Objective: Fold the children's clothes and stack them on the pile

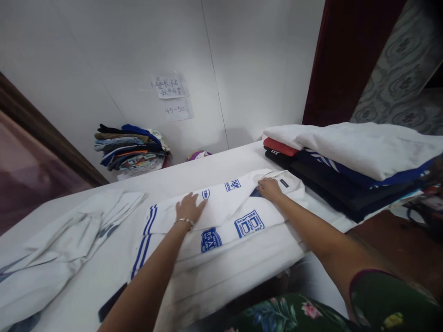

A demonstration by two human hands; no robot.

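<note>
A white jacket [224, 219] with blue printed badges lies front up on the table before me. Blue stripes run along its left end, and a dark neck label shows at the collar on the right. My left hand [189, 208] rests flat on the jacket near a small oval badge, fingers spread. At the collar, my right hand [270, 188] has its fingers curled on the front edge, beside a patch of dark blue. Part of the jacket's lower left is hidden behind my left forearm.
On the left lies a crumpled white garment [69, 244]. A dark flat object [112, 302] is partly under my left forearm. Folded clothes are stacked at the back left [133, 147]; a larger pile [363, 147] stands on the right. Paper notes [172, 87] hang on the wall.
</note>
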